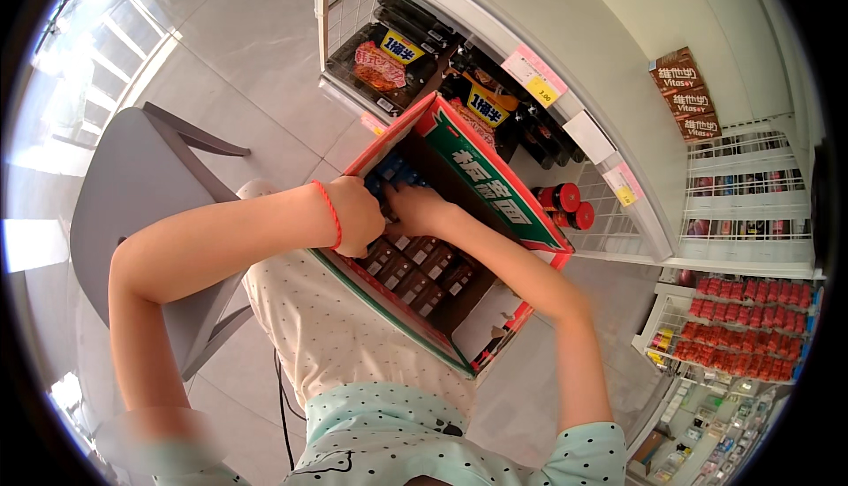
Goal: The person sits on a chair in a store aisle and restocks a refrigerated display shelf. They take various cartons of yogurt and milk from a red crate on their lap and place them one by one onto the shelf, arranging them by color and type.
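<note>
An open cardboard box (487,181) with red edges and green panels rests against my lap, tilted. Inside it lie several small brown drink cartons (412,280) in rows, and blue packages (395,169) at its far left end. My left hand (358,214), with a red cord bracelet at the wrist, is curled at the box's left edge; whether it grips the edge or an item cannot be told. My right hand (414,209) reaches into the box over the cartons beside the blue packages. Its fingertips are partly hidden, and what they touch is unclear.
A grey stool (132,188) stands at the left. Beyond the box is a shelf (616,174) with black snack packs (391,65) and red-lidded jars (568,197). Brown drink cartons (689,101) are stacked at upper right. Wire racks with red packets (745,314) stand at the right.
</note>
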The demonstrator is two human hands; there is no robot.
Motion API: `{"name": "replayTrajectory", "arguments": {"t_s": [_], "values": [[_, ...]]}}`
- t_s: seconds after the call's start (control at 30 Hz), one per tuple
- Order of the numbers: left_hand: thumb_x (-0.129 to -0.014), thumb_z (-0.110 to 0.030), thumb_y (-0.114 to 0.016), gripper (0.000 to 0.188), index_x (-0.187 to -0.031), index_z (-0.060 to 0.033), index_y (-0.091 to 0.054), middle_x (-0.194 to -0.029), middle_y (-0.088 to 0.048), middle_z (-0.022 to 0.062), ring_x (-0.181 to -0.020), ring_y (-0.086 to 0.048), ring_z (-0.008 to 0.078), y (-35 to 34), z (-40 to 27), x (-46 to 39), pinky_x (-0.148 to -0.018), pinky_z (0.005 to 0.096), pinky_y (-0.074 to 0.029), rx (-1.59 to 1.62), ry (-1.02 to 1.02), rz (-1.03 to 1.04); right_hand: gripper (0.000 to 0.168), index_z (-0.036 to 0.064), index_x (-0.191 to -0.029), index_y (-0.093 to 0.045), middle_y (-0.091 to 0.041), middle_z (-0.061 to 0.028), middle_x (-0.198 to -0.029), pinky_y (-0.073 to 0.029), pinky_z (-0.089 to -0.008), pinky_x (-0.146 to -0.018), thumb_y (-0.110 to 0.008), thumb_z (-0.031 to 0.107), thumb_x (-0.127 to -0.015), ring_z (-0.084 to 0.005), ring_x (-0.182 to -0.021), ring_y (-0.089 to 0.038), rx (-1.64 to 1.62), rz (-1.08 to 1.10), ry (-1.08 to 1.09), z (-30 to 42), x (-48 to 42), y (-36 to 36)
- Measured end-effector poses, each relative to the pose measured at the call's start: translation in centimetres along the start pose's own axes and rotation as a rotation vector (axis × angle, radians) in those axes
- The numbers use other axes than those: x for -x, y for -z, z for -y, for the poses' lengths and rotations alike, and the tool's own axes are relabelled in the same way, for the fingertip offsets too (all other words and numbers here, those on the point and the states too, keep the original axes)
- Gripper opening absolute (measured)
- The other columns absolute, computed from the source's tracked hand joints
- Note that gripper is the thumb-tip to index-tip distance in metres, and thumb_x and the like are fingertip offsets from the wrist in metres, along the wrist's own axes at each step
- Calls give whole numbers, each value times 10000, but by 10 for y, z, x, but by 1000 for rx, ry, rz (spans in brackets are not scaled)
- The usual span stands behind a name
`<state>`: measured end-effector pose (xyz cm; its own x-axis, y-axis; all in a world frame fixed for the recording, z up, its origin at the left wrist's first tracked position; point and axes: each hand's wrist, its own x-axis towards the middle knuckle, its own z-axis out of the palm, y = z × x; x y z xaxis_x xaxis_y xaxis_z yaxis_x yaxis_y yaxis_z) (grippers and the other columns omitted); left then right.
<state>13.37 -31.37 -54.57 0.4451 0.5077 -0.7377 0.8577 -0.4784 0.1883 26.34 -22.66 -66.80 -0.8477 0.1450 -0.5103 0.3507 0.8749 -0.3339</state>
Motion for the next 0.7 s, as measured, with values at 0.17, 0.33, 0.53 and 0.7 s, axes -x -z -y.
{"name": "replayTrajectory", "arguments": {"t_s": [0.17, 0.33, 0.53, 0.7], "values": [[-792, -400, -541, 395, -743, -32, -677, -720, -646, 119, -738, -603, 286, -11, 4, -1, -834, 353, -407, 75, -21, -132, 875, -51, -1191, -435, -537, -264, -1070, -479, -406, -788, -764, 474, -573, -384, -965, -559, -278, -88, 129, -32, -33, -54], [-796, -390, -547, 398, -754, -15, -672, -709, -643, 123, -744, -601, 295, -6, 5, 2, -840, 354, -405, 109, -26, -111, 792, -60, -1085, -510, -597, -245, -914, -481, -386, -771, -774, 455, -544, -379, -925, -570, -405, -78, 81, -44, -33, -42], [-786, -392, -576, 361, -925, -70, -666, -926, -634, 124, -883, -598, 283, -9, 8, -10, -757, 398, -478, 150, 11, -157, 632, -51, -1011, -529, -624, -200, -841, -489, -363, -694, -767, 261, -515, -343, -790, -603, -203, -173, 93, -25, 0, 37], [-735, -497, -617, 706, -1056, 122, -502, -1020, -558, 219, -906, -583, 312, -4, 4, -3, -800, 381, -469, 275, 71, -363, 604, -43, -1034, -536, -633, -154, -869, -494, -304, -694, -742, 119, -490, -231, -825, -625, -472, -61, 159, 13, 86, 137]]}}
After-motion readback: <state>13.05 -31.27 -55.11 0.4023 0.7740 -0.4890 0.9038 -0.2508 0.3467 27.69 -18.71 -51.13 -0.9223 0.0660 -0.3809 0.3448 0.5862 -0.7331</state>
